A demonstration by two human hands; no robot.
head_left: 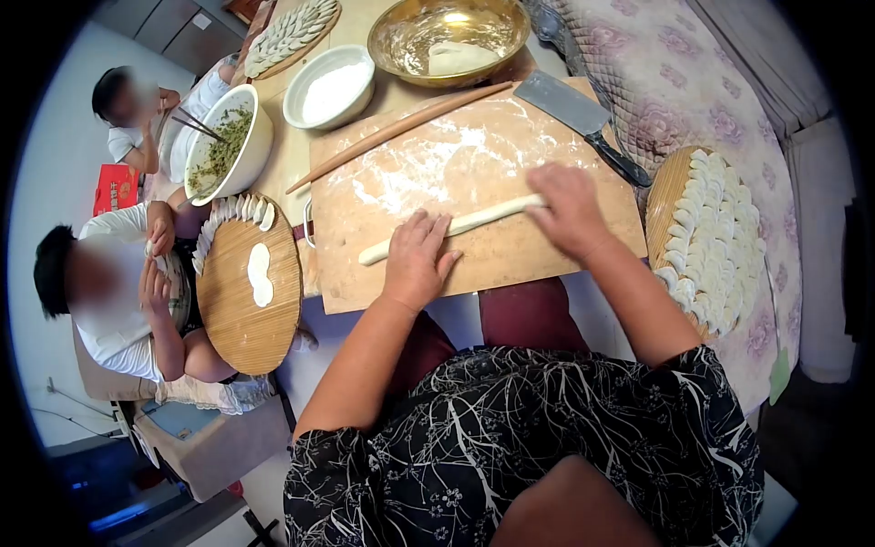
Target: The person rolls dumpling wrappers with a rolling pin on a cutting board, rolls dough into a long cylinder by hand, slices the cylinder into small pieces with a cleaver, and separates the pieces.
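Note:
A long pale rope of dough (483,219) lies slantwise on a floured wooden board (346,278). My left hand (419,260) rests on it near its left end, fingers stretched out flat. Over the rope's right end is my right hand (567,211), slightly blurred, palm down with its fingers laid across the dough. A wooden rolling pin (396,135) lies along the board's far left edge. At the far right corner sits a cleaver (565,102), its black handle pointing toward me.
Beyond the board stand a flour bowl (314,108), a golden basin (387,64) holding dough, and a filling bowl (262,150) with chopsticks. Dumplings cover a right-hand tray (670,187) and a far tray (339,16). A co-worker (118,342) at left handles something small beside a round board (241,319).

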